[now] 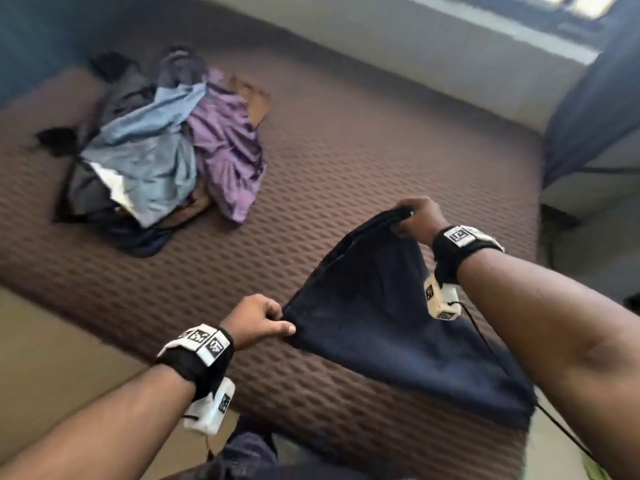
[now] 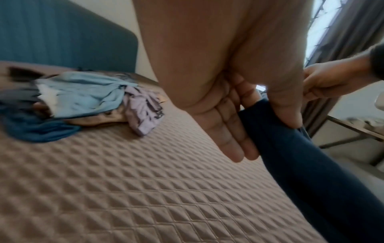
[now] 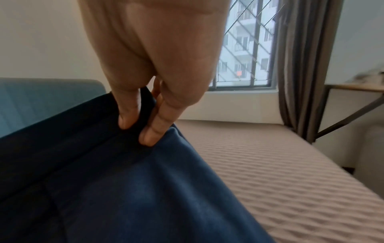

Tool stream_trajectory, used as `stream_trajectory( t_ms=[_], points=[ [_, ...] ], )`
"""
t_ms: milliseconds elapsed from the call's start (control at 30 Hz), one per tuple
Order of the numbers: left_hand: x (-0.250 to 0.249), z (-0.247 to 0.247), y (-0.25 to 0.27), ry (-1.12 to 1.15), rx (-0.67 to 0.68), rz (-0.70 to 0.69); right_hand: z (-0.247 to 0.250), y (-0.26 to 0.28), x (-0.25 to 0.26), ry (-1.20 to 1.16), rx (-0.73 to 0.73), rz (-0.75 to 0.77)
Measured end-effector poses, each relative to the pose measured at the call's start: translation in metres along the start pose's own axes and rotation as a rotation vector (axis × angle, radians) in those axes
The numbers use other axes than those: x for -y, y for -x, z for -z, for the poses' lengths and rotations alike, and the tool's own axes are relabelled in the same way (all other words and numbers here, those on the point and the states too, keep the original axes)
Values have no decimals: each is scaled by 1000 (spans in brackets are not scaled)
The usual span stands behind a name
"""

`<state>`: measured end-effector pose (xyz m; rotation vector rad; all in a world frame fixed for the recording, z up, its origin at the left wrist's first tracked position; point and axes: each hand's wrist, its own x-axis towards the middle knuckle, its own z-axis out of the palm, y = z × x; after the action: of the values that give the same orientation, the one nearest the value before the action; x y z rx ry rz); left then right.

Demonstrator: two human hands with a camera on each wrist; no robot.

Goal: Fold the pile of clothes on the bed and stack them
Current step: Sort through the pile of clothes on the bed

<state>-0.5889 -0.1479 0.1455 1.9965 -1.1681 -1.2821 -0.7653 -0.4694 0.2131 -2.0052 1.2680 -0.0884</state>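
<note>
A dark navy garment [image 1: 388, 327] hangs above the near part of the bed, held up by both hands. My left hand [image 1: 259, 320] pinches its near corner, thumb over the cloth [image 2: 290, 148]. My right hand [image 1: 415, 214] grips the far upper corner, fingers [image 3: 153, 131] curled into the navy fabric [image 3: 124, 189]. Its lower end trails off the bed's near edge. The pile of unfolded clothes [image 1: 156, 157] lies at the far left of the bed, with light blue, purple, grey, brown and dark pieces [image 2: 83, 98].
The bed has a brown quilted cover [image 1: 346, 150]. A blue headboard [image 2: 62, 36] stands behind the pile. A window [image 3: 245, 49] with dark curtains and a small metal-legged table [image 3: 353, 98] are at the right. A black cord [image 1: 554, 427] dangles near my right forearm.
</note>
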Motion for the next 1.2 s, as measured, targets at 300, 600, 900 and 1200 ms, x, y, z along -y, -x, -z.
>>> stream_trajectory(
  t_ms=[300,600,900,1200],
  points=[
    [127,190,-4,30,-487,227,-124,-94,162,-208,70,158],
    [124,184,-49,-101,-223,230,-148,4,8,240,457,-82],
    [34,32,-142,-350,336,150,-62,112,-190,405,437,-480],
    [-39,-75,-224,-540,419,77,-44,115,-311,170,273,-532]
  ],
)
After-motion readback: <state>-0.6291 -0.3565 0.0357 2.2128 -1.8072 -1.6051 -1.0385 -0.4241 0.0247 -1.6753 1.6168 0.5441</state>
